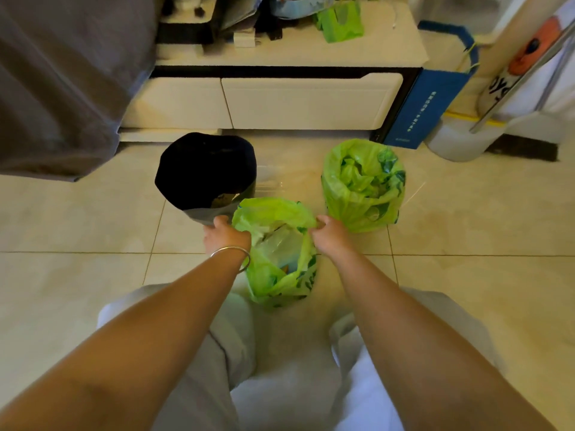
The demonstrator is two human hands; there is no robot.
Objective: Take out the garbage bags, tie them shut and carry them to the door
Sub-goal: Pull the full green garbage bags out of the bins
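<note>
Warm yellowish indoor light, moderately bright, even across the tiled floor point(93, 231). Soft glare patch on tiles between black bin point(205, 172) and far green bag point(364, 185); source probably overhead, can't confirm. Shadows faint and diffuse. Strong wide-angle distortion: cabinet point(280, 98) edges bow, forearms balloon at bottom corners. Overall slightly soft, compression smear; lower frame clothing blown out, detail lost. Bin interior crushed to black.

White drawer cabinet point(311, 101), blue paper bag point(432, 101), grey cloth point(62, 82), tiled floor point(77, 219)
</note>
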